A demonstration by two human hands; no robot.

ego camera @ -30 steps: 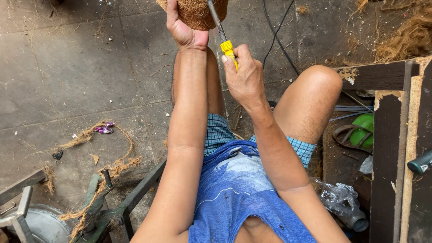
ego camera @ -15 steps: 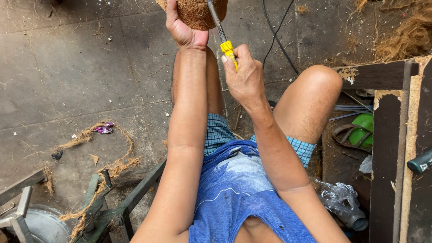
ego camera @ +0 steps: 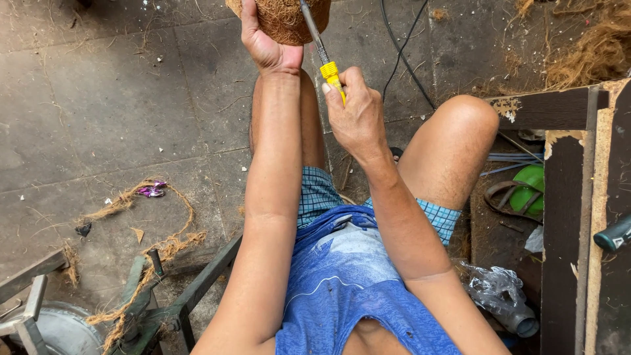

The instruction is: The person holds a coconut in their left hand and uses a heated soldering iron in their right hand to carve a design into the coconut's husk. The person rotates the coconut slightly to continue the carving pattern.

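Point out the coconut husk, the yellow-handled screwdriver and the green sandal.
coconut husk (ego camera: 284, 23), head view, on its brown fibrous side.
yellow-handled screwdriver (ego camera: 330, 72), head view, on the yellow handle above the fist.
green sandal (ego camera: 529, 190), head view, on its green sole.

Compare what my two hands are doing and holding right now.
The left hand cups a brown, hairy coconut husk from its side, while the right hand wraps in a fist around a yellow-handled screwdriver. The left arm reaches out straighter and higher in the picture; the right sits lower and is bent. The husk is round and rough; the tool is thin and smooth. Both hands are bare and closed on something.
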